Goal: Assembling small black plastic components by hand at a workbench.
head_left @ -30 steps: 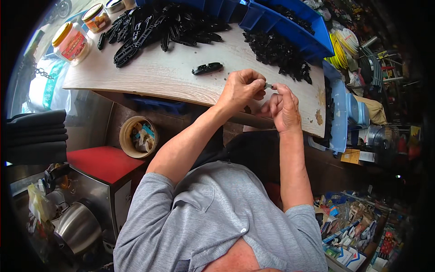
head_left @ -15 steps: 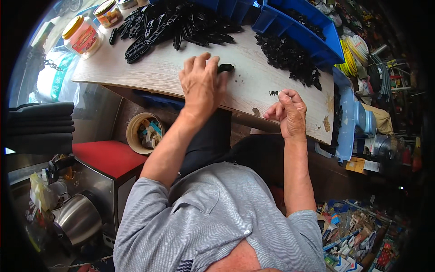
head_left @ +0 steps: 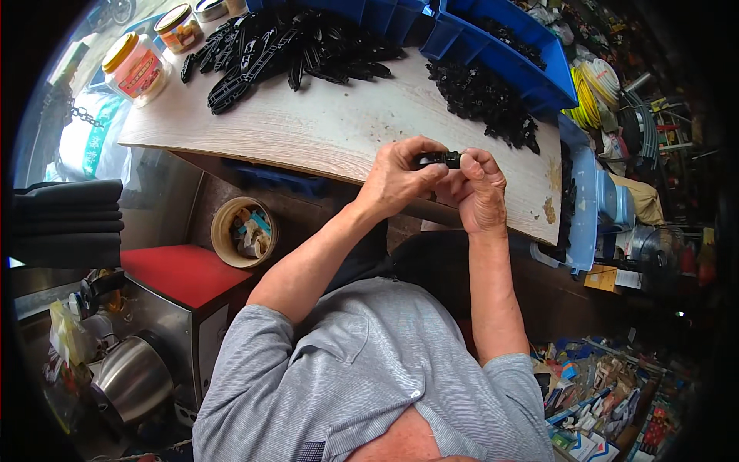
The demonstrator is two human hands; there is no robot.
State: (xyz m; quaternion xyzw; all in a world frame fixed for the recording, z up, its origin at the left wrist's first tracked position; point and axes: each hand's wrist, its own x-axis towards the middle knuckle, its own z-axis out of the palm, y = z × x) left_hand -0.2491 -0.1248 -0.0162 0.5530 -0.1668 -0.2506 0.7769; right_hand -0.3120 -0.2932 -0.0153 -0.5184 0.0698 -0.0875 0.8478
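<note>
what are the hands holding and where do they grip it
A small black plastic part, pinched at its two ends: left hand on the left end, right hand on the right.

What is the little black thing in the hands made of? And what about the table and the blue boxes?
The small black part, held between the left hand and right hand, looks like matte moulded plastic, though it is too small to be sure. The tabletop looks like pale wood or wood-look laminate, with grain lines. The blue bins look like smooth, slightly glossy plastic.

Long parts (head_left: pixel 292 50) lie left of small parts (head_left: pixel 485 100) on table (head_left: pixel 323 131).
</note>
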